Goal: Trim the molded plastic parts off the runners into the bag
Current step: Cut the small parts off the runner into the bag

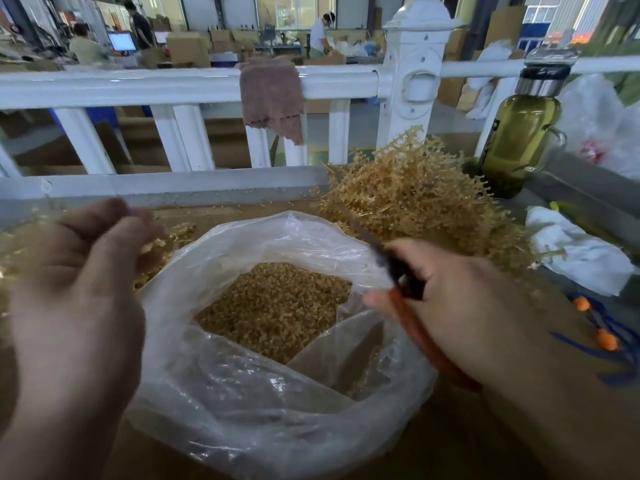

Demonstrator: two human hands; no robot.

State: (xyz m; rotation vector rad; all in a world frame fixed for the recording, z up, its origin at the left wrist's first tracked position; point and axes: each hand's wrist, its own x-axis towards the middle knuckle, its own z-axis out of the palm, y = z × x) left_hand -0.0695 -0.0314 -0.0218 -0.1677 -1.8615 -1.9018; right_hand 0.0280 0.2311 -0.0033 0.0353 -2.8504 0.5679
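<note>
A clear plastic bag (pixel 242 393) stands open in the middle, holding a heap of small tan molded parts (pixel 277 306). My left hand (pixel 79 289) is at the bag's left rim, fingers curled round a small tan runner piece (pixel 156 245). My right hand (pixel 460 306) grips orange-handled scissors (pixel 398 271) over the bag's right rim, dark blades pointing up and left. A big pile of tan branched runners (pixel 415 202) lies behind the bag on the right. The hands are blurred.
A white railing (pixel 173 84) with a pink cloth (pixel 273 95) over it runs across the back. A bottle of yellow-green liquid (pixel 519 136) stands at the right, with white rags (pixel 581 254) and a blue cord with orange beads (pixel 602 337) below it. Loose runner scraps (pixel 173 233) lie left.
</note>
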